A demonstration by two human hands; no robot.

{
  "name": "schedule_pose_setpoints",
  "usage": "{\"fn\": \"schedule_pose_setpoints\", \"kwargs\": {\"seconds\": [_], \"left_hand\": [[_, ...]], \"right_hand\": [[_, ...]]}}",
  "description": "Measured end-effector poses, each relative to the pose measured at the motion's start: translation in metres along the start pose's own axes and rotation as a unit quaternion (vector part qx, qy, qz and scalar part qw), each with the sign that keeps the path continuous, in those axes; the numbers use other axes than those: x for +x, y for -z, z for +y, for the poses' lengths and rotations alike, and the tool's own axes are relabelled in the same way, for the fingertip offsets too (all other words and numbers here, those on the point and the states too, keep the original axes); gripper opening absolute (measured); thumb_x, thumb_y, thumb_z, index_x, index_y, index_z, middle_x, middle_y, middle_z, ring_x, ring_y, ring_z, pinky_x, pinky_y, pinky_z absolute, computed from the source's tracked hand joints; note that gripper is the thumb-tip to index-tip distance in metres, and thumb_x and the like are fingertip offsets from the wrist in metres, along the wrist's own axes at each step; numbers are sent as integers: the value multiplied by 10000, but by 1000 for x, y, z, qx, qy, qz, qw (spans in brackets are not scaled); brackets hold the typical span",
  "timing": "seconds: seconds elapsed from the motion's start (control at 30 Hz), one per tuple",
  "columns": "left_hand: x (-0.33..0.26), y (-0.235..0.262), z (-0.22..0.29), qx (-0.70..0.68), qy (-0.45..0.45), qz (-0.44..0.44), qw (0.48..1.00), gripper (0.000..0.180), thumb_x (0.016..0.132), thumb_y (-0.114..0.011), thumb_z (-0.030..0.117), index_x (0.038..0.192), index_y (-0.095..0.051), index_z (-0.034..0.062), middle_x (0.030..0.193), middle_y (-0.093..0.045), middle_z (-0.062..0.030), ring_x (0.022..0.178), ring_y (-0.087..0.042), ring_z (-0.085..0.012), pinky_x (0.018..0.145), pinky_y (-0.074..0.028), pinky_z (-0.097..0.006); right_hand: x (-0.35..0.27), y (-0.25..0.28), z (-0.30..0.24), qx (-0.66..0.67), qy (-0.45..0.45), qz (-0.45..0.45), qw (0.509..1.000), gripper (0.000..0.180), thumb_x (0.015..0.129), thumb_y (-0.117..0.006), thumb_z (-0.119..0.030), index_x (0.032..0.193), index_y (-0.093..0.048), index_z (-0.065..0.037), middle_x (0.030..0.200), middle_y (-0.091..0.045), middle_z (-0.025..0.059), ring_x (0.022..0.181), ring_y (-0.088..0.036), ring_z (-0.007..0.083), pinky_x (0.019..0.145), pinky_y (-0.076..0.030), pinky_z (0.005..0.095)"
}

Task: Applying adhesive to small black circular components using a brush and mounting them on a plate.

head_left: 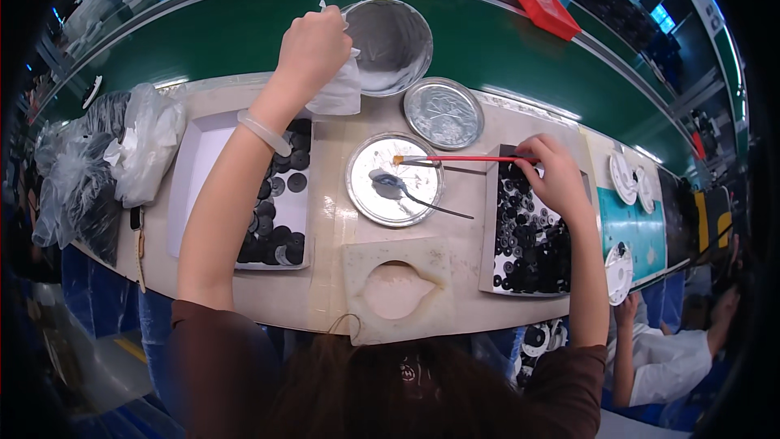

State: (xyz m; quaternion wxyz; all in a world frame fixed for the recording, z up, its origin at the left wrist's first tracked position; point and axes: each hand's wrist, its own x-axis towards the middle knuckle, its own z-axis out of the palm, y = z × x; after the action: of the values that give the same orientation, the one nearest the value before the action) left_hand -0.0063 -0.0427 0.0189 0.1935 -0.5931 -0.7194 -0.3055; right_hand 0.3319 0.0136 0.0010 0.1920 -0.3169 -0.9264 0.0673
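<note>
My left hand (313,49) is closed on a white tissue (337,91) at the near left rim of an open metal can (398,41). Grey residue coats the can's inside. In my right hand (554,172) is a slim paintbrush (471,158), pinched by its red handle. Its tan bristles hover over or touch a round metal lid (394,210); I cannot tell which. On that lid lie grey paste and a dark spoon (392,182), whose thin handle sticks out to the right. Below my right hand stands a shallow box (489,256) of small black round parts.
A white tray (199,171) with black discs lies under my left forearm. Another metal lid (444,114) sits beside the can. A pale block (435,309) with a cut-out lies in front. Plastic bags (146,146) are at left; a co-worker (662,362) is at right.
</note>
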Motion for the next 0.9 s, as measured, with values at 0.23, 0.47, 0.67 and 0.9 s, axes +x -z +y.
{"fn": "schedule_pose_setpoints", "kwargs": {"seconds": [0.23, 0.47, 0.67, 0.9], "left_hand": [[-4, 2, -3, 13, -7, 5, 1000, 138, 685, -536, 87, 733, -533, -42, 641, -577, -203, 623, -582, -343, 582, -476, -379], [-2, -2, 0, 7, -7, -4, 1000, 127, 676, -547, 80, 727, -542, -37, 653, -582, -207, 634, -588, -347, 581, -484, -390], [-4, -2, -2, 5, -12, 8, 1000, 127, 683, -533, 80, 730, -534, -38, 625, -575, -200, 610, -584, -339, 578, -478, -381], [-4, -1, -2, 9, -15, 9, 1000, 127, 684, -535, 81, 725, -534, -39, 628, -575, -205, 614, -584, -336, 583, -478, -379]], "right_hand": [[-14, -2, -80, 5, 111, -56, 992, 244, 717, -619, -197, 895, -554, -43, 769, -563, 109, 733, -570, 260, 622, -465, 330], [-15, -40, -88, -142, 158, -138, 967, 133, 766, -527, -182, 790, -492, -56, 685, -526, 61, 643, -563, 200, 491, -438, 303], [-16, -34, -91, -133, 145, -96, 976, 104, 764, -528, -151, 790, -490, -57, 665, -502, 53, 619, -559, 192, 464, -426, 301], [-20, -27, -85, -130, 157, -80, 976, 69, 734, -535, -109, 778, -499, -71, 668, -488, 47, 560, -545, 190, 440, -416, 296]]}}
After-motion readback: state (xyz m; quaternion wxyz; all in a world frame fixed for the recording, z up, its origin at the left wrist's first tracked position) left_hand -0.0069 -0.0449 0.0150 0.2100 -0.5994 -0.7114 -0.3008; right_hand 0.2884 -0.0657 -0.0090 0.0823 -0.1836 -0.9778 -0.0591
